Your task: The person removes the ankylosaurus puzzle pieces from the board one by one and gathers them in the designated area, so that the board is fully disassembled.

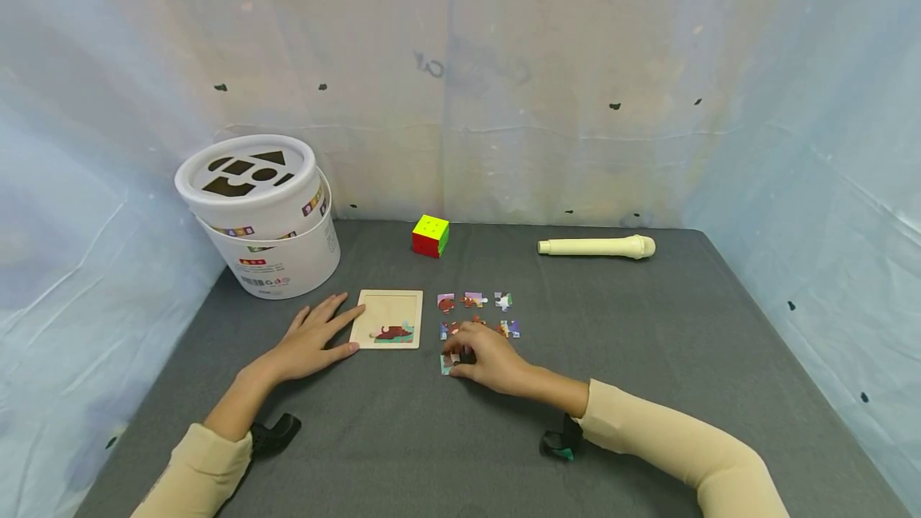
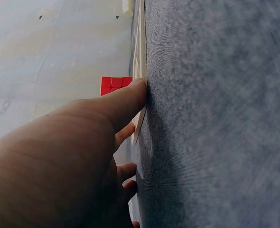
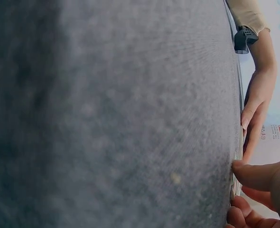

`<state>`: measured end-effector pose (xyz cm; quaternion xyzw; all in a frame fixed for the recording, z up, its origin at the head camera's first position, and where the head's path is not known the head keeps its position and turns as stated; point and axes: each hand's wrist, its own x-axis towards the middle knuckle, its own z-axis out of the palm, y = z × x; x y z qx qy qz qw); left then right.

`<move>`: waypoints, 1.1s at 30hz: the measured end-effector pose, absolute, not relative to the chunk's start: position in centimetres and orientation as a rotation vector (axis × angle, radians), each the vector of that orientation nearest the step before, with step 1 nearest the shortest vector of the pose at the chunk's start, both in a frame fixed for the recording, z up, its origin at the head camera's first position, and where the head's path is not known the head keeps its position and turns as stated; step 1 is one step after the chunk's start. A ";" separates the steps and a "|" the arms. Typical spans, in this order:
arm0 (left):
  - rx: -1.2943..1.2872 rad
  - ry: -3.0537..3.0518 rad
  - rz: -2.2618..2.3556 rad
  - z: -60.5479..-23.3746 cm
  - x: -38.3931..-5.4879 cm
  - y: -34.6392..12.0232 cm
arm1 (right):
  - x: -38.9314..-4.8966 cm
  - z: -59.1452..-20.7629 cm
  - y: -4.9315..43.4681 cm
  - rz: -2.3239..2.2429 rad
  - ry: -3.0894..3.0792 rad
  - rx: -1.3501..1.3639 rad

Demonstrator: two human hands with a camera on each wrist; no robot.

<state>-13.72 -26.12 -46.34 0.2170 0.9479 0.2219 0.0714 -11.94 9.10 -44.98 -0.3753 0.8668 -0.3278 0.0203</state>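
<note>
A square wooden puzzle board (image 1: 388,306) lies on the grey cloth, with joined pieces showing a dark red animal in its lower right part. My left hand (image 1: 311,346) is spread flat at the board's left side, index finger and thumb touching its edge; in the left wrist view the thumb (image 2: 126,99) rests along that edge. My right hand (image 1: 492,362) pinches a teal and brown puzzle piece (image 1: 446,366) at the cloth, right of the board. Several loose pieces, among them a white and green one (image 1: 503,300), lie beyond this hand, which partly covers some.
A white bucket (image 1: 288,262) with a shape-sorter lid stands at the back left. Behind the board sits a red, yellow and green cube (image 1: 430,237). A cream toy microphone (image 1: 593,247) lies at the back right, before a hanging pale sheet (image 1: 540,166).
</note>
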 end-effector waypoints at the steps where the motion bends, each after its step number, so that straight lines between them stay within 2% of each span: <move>1: 0.650 2.848 0.668 -46.3 -13.7 -26.1 | -11.9 -45.0 9.1 -1.031 2.687 -1.164; 9: 0.674 2.852 0.669 -46.4 -13.7 -26.2 | -12.0 -45.2 9.2 -1.146 2.648 -1.140; 33: 0.659 2.849 0.657 -46.5 -13.8 -26.3 | -12.2 -44.9 9.3 -1.090 2.617 -1.095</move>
